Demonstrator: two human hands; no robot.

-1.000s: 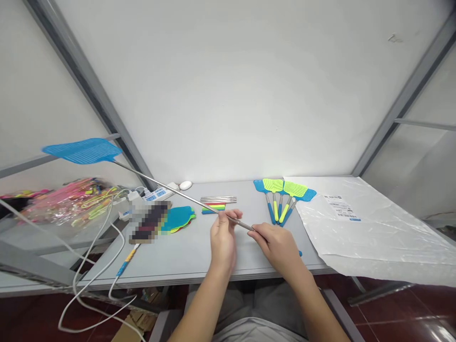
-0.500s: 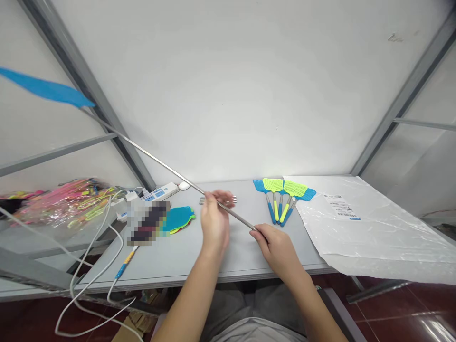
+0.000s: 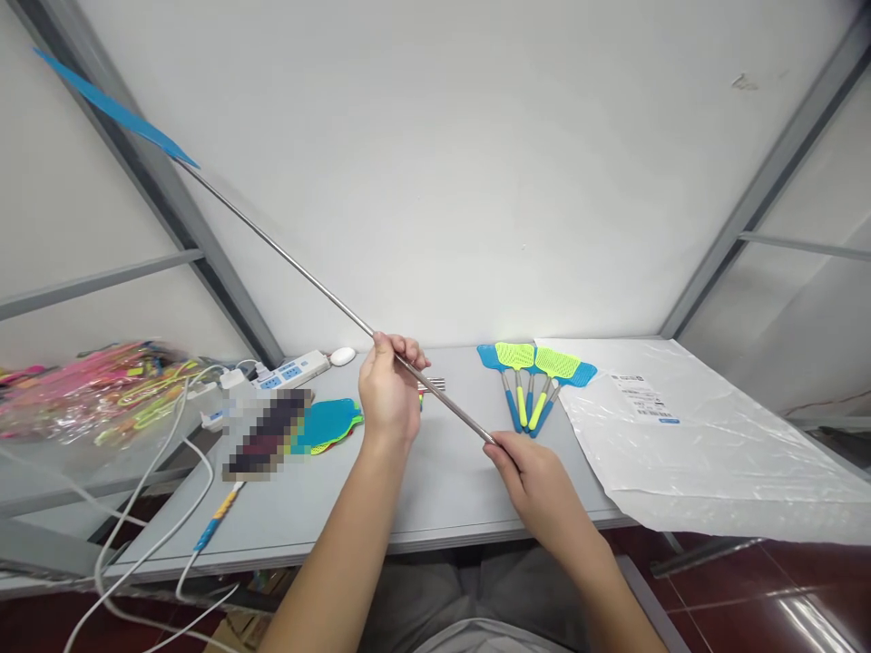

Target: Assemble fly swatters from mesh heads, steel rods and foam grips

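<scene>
A fly swatter with a blue head and a long, extended metal rod slants across my view, its head raised at the upper left. My left hand is closed around the middle of the rod, thumb on the near side. At the lower end, my right hand grips the swatter, hiding the end it holds. Behind my left hand, short metal rods lie on the table, partly covered. To the left sits a stack of loose swatter heads, blue on top. Several short blue and yellow-green fly swatters lie fanned out on the right.
A white plastic bag with a label covers the table's right end. At the left are a power strip, white cables, a blurred-out object and a clear bag of colourful items. Metal frame posts flank the table.
The blue head has swung up and to the right, making the rod steeper. My left hand has shifted slightly left and up along with the rod. The right hand keeps its grip.
</scene>
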